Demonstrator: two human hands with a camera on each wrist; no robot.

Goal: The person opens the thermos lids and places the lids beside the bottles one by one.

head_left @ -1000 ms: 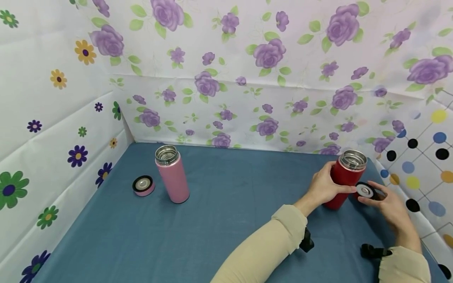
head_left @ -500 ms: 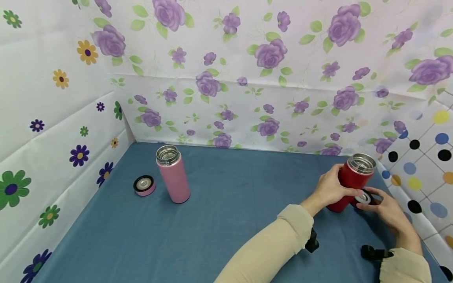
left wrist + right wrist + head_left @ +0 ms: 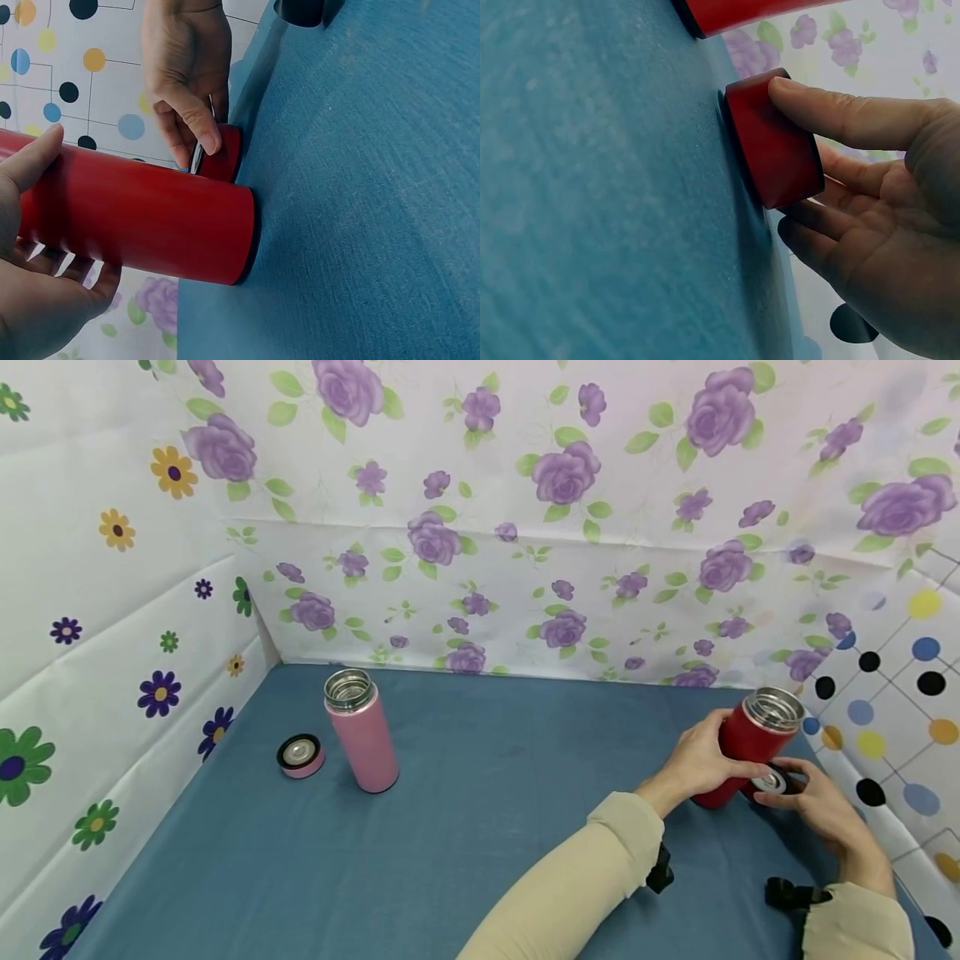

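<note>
At the right end of the blue table, my left hand (image 3: pixel 703 758) grips a red insulated bottle (image 3: pixel 752 742), its steel mouth uncovered and its top leaning right. Fingers and thumb wrap its body in the left wrist view. Just right of the bottle's base, my right hand (image 3: pixel 828 806) pinches a red lid (image 3: pixel 772 142) with a black rim, its inner side facing up. In the right wrist view the lid sits at the table surface, thumb on its near side and fingers behind. Part of the lid is hidden by my fingers in the head view.
A pink insulated bottle (image 3: pixel 363 739) stands uncapped on the left of the table (image 3: pixel 480 827). Its pink lid (image 3: pixel 303 770) lies beside it, inner side up. Patterned cloth walls (image 3: pixel 465 585) enclose the table at the back and both sides.
The red bottle's top has tipped to the right in my left hand. My right hand has brought the red lid slightly lower, close beside the bottle. The pink bottle and its lid stay put.
</note>
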